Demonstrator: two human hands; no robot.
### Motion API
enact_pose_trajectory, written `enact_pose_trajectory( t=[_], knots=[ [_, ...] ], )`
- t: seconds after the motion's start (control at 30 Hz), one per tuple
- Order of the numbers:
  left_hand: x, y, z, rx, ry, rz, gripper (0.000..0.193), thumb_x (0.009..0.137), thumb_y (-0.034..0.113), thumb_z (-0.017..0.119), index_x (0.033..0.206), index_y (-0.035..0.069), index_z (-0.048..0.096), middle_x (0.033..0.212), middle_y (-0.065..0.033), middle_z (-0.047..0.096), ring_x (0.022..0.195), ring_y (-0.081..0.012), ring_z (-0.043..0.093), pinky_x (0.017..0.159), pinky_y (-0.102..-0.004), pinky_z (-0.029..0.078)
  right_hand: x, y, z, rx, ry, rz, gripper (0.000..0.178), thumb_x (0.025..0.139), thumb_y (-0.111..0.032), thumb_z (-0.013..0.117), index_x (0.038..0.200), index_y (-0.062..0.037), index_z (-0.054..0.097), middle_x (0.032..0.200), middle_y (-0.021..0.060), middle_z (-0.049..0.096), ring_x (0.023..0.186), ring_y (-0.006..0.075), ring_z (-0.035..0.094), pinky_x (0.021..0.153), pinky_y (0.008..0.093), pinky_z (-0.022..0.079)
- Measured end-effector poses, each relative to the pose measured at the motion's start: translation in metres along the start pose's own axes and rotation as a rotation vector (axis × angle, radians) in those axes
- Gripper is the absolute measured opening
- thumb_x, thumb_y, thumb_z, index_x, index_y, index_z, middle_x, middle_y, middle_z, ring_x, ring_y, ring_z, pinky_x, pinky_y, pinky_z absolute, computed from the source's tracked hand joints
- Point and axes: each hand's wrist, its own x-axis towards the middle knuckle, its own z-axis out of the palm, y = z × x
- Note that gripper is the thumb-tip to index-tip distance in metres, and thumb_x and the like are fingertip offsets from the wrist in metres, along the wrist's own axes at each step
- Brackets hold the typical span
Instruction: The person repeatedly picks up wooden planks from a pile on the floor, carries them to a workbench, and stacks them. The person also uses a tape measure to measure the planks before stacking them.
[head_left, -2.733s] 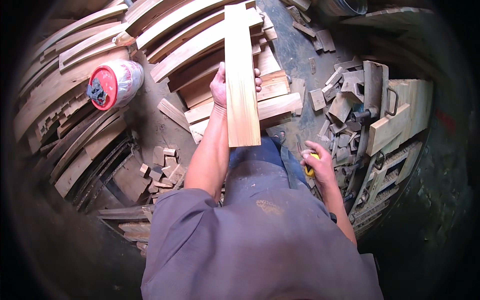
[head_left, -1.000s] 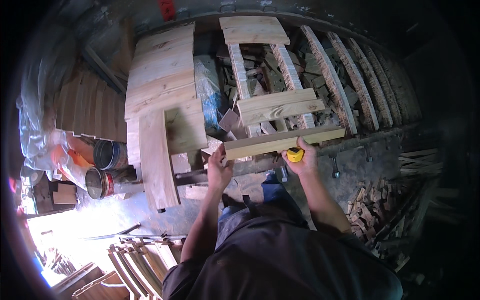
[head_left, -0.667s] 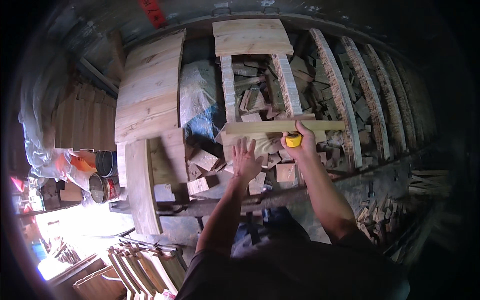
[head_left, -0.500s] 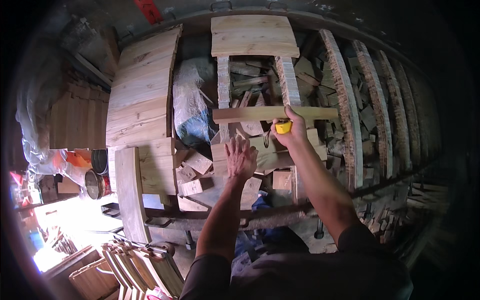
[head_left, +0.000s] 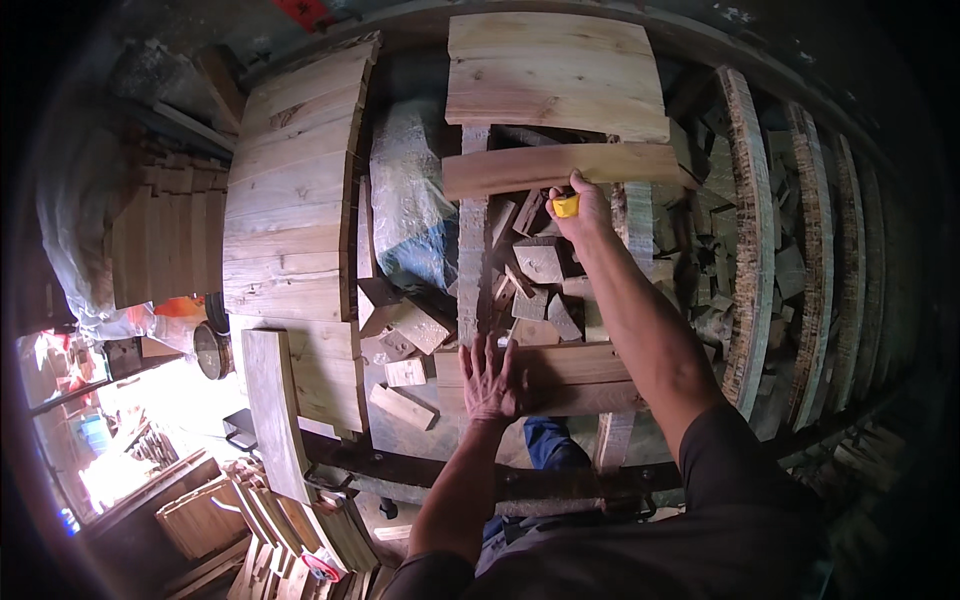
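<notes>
My right hand (head_left: pixel 586 212) is closed around a yellow tape measure (head_left: pixel 566 205), its thumb resting on a narrow wooden plank (head_left: pixel 530 172) it also grips. That plank runs crosswise over two rails, just short of a panel of joined boards (head_left: pixel 555 75). Nearer to me, my left hand (head_left: pixel 492 385) lies with fingers spread on the left end of more wooden boards (head_left: pixel 580 368). These boards also span the two rails; my right forearm covers part of their right side. The left rail (head_left: pixel 473 265) shows between the plank and these boards.
A long board panel (head_left: pixel 295 190) lies on the left, with a loose board (head_left: pixel 272 410) across its near end. Wood offcuts (head_left: pixel 540 262) and plastic wrapping (head_left: pixel 408 170) fill the spaces between rails. More rough-edged rails (head_left: pixel 750 240) stand to the right. A dark bar (head_left: pixel 420 478) runs along the front.
My right hand has moved away from me with the plank and tape measure, towards the far panel. The boards beneath my left hand now lie closer to the front bar. The view has shifted.
</notes>
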Motion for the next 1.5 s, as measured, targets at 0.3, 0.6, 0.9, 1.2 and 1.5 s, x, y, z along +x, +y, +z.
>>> enact_pose_trajectory(
  t=[0.3, 0.6, 0.9, 1.2, 1.5],
  knots=[
    [0.002, -0.005, 0.004, -0.064, -0.012, -0.003, 0.066, 0.089, 0.046, 0.058, 0.146, 0.015, 0.046, 0.152, -0.0220, 0.038, 0.146, -0.0429, 0.026, 0.120, -0.0616, 0.011, 0.054, -0.014, 0.051, -0.043, 0.181, -0.056, 0.011, 0.099, -0.022, 0.064, 0.102, -0.0138, 0.057, 0.090, 0.0061, 0.062, 0.068, 0.0267, 0.059, 0.063, 0.0453, 0.049],
    [0.004, -0.002, 0.002, -0.051, -0.009, -0.019, 0.068, 0.084, 0.042, 0.065, 0.144, 0.015, 0.048, 0.151, -0.0210, 0.040, 0.146, -0.0426, 0.026, 0.120, -0.0627, 0.012, 0.054, -0.007, 0.048, -0.069, 0.104, -0.118, 0.012, 0.097, -0.021, 0.067, 0.099, -0.0129, 0.058, 0.081, 0.0061, 0.058, 0.055, 0.0232, 0.058, 0.050, 0.0406, 0.048],
    [0.003, -0.001, 0.001, -0.042, -0.042, -0.015, 0.071, 0.084, 0.042, 0.064, 0.146, 0.013, 0.044, 0.152, -0.0215, 0.037, 0.146, -0.0424, 0.026, 0.120, -0.0632, 0.010, 0.039, -0.006, 0.061, -0.138, 0.170, -0.123, 0.013, 0.097, -0.020, 0.066, 0.101, -0.0129, 0.055, 0.088, 0.0061, 0.058, 0.059, 0.0254, 0.060, 0.054, 0.0449, 0.049],
    [0.000, -0.009, 0.011, -0.113, 0.016, 0.000, 0.071, 0.084, 0.046, 0.062, 0.147, 0.016, 0.046, 0.154, -0.0202, 0.038, 0.146, -0.0435, 0.027, 0.120, -0.0616, 0.014, 0.061, -0.002, 0.056, -0.236, 0.165, -0.119, 0.014, 0.098, -0.024, 0.066, 0.097, -0.0143, 0.056, 0.084, 0.0055, 0.059, 0.060, 0.0242, 0.058, 0.055, 0.0407, 0.048],
    [-0.014, -0.014, 0.018, 0.022, 0.216, 0.071, 0.083, 0.068, 0.049, 0.064, 0.141, 0.011, 0.052, 0.147, -0.0183, 0.047, 0.144, -0.0396, 0.034, 0.124, -0.0567, 0.014, -0.051, -0.028, -0.072, -0.684, -0.342, -0.009, 0.023, 0.096, -0.027, 0.065, 0.111, -0.0103, 0.059, 0.097, 0.0035, 0.063, 0.087, 0.0160, 0.060, 0.075, 0.0320, 0.049]
  ],
)
